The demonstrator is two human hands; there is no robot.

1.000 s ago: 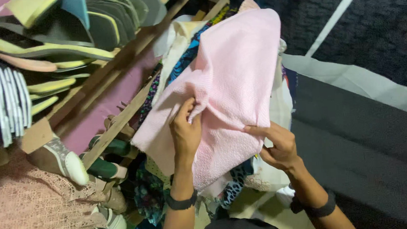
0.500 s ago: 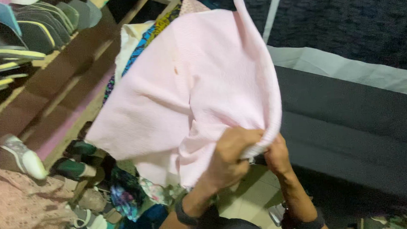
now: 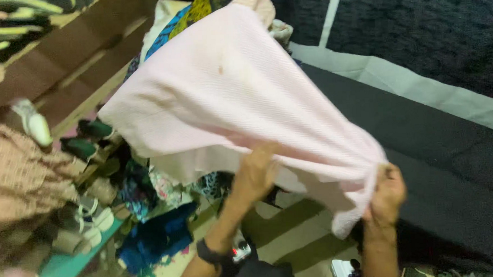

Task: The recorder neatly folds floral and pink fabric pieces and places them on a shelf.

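Observation:
A large pale pink ribbed cloth (image 3: 228,95) is spread out in the air in front of me. My right hand (image 3: 386,196) is closed on its bunched lower right corner. My left hand (image 3: 254,174) reaches up under the cloth's lower edge and touches it; the fingers are partly hidden by the fabric. A dark band sits on my left wrist. Behind the pink cloth lies a heap of patterned clothes (image 3: 196,7).
A wooden rack (image 3: 82,57) with sandals and shoes (image 3: 29,123) stands at the left. More shoes and crumpled garments (image 3: 151,242) lie below it. A dark mattress-like surface (image 3: 452,163) with a white border fills the right side.
The pink cloth has been lifted off the heap and pulled toward me and to the right. My hands moved apart, the right one sliding out to the cloth's corner.

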